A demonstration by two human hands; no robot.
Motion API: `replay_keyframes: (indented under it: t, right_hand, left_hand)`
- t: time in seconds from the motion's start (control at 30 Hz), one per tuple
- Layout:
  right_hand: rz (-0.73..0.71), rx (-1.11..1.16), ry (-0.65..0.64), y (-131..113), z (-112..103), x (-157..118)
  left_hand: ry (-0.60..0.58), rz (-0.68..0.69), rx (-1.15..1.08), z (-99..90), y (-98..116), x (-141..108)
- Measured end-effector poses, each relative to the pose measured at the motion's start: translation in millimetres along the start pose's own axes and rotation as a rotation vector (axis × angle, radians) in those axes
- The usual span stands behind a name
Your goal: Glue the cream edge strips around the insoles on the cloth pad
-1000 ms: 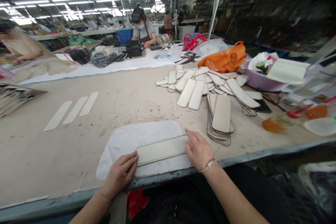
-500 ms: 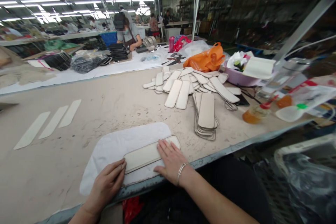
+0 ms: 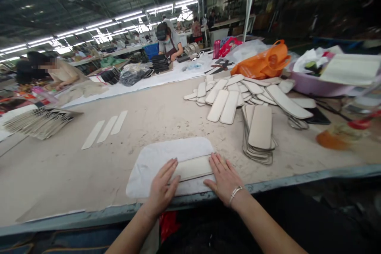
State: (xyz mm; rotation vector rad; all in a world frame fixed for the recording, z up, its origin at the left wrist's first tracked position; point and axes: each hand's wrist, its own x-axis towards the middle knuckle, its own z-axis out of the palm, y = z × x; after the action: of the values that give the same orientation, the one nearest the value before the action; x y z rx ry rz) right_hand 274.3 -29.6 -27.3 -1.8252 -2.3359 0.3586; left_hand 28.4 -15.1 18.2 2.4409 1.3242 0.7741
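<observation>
A long cream panel (image 3: 195, 168) with rounded corners and a dark edge lies flat on a white sheet (image 3: 175, 149) at the table's front edge. My left hand (image 3: 163, 182) rests over the panel's left end, fingers stretched out, the thumb apart. On the right end lies my right hand (image 3: 224, 174), flat with its fingers spread and a bracelet at the wrist. Both hands press from above without wrapping round the panel, and its two ends are hidden under them. Right of my right hand stands a stack of similar panels (image 3: 260, 129).
Behind the stack is a loose pile of cream panels (image 3: 222, 105), with scissors (image 3: 297, 123) beside it. Three pale strips (image 3: 105, 129) lie to the left. An orange bag (image 3: 262, 63), a purple basin (image 3: 309, 81) and a bottle of amber liquid (image 3: 336, 137) stand right. Co-workers sit across.
My left hand has gone from gripping the panel's left edge to lying flat on top of it. My right hand stays on the right end. The camera has turned left.
</observation>
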Motion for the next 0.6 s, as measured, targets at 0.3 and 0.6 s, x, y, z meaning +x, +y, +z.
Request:
replay_keyframes:
  t: [0.3, 0.6]
  right_hand:
    - [-0.016, -0.027, 0.039, 3.5, 9.7, 0.6]
    - [-0.006, 0.056, 0.024, 3.4, 3.0, -0.6]
  left_hand:
    - [-0.451, 0.065, 0.347, 41.6, 30.4, 11.6]
    - [-0.412, 0.071, 0.567, -4.6, -27.2, -42.4]
